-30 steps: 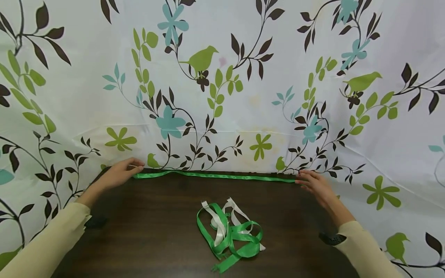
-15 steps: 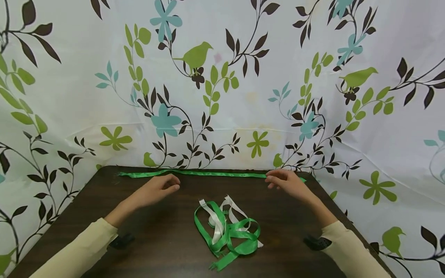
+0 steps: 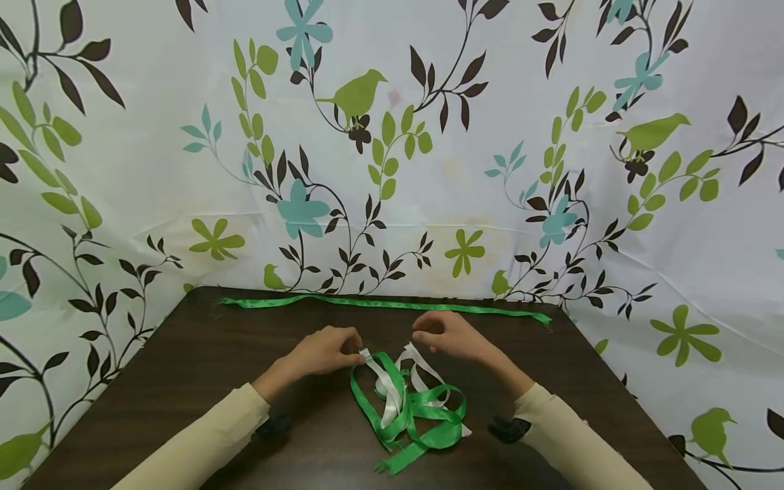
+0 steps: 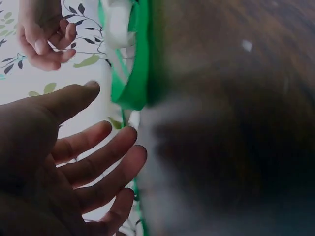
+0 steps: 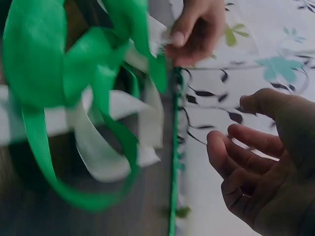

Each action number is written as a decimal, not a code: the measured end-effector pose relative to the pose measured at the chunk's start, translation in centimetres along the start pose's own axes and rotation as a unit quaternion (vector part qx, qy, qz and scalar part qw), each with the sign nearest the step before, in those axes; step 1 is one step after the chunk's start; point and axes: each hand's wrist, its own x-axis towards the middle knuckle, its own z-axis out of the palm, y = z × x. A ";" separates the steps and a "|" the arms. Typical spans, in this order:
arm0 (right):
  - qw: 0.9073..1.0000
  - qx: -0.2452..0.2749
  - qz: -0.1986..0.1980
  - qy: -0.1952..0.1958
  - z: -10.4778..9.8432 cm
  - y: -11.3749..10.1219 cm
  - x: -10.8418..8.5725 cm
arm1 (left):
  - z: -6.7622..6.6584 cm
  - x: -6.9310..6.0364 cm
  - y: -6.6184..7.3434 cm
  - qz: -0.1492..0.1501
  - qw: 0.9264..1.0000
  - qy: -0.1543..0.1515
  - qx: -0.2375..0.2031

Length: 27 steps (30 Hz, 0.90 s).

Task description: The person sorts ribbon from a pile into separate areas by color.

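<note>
A loose tangle of green ribbon (image 3: 447, 433) and white ribbon (image 3: 392, 405) lies on the brown table. My left hand (image 3: 323, 351) is at its upper left, fingertips close to a white end; the left wrist view shows this hand (image 4: 34, 142) with fingers spread and nothing in them. Just above the tangle hovers my right hand (image 3: 456, 336), fingers bent loosely; in the right wrist view it (image 5: 285, 162) holds nothing. Behind both hands, a long green ribbon (image 3: 380, 303) stretches across the table, untouched.
The table (image 3: 159, 381) ends at the back against a white cloth (image 3: 392, 258) printed with leaves, birds and flowers. The long ribbon runs along that back edge, and the tangle occupies the table's middle.
Both hands have left the long ribbon at the back edge and come inward and nearer to the tangle. The ribbon stays stretched out, its two ends now uncovered.
</note>
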 end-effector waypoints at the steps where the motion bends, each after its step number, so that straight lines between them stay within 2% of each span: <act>1: 1.000 -0.004 0.000 -0.004 0.5 0.0 0.3 | 0.3 0.1 0.1 -0.006 1.000 -0.003 -0.002; 7: 0.999 -0.005 0.001 -0.038 3.6 0.0 1.7 | 1.3 0.4 0.5 -0.029 1.000 -0.005 0.004; 12: 0.998 -0.034 0.007 -0.043 5.5 0.2 2.2 | 1.7 0.2 0.7 -0.029 0.999 -0.006 0.023; 16: 0.998 -0.045 -0.009 -0.042 6.3 -0.1 2.7 | 1.5 0.2 0.7 -0.023 1.000 0.006 0.012; 21: 0.998 -0.034 -0.042 -0.025 6.9 -0.5 2.8 | 1.0 -0.1 0.7 0.002 1.000 0.008 -0.011; 27: 0.999 -0.009 -0.042 0.014 6.4 -1.5 1.9 | -0.3 -0.2 0.8 0.054 0.997 -0.016 -0.059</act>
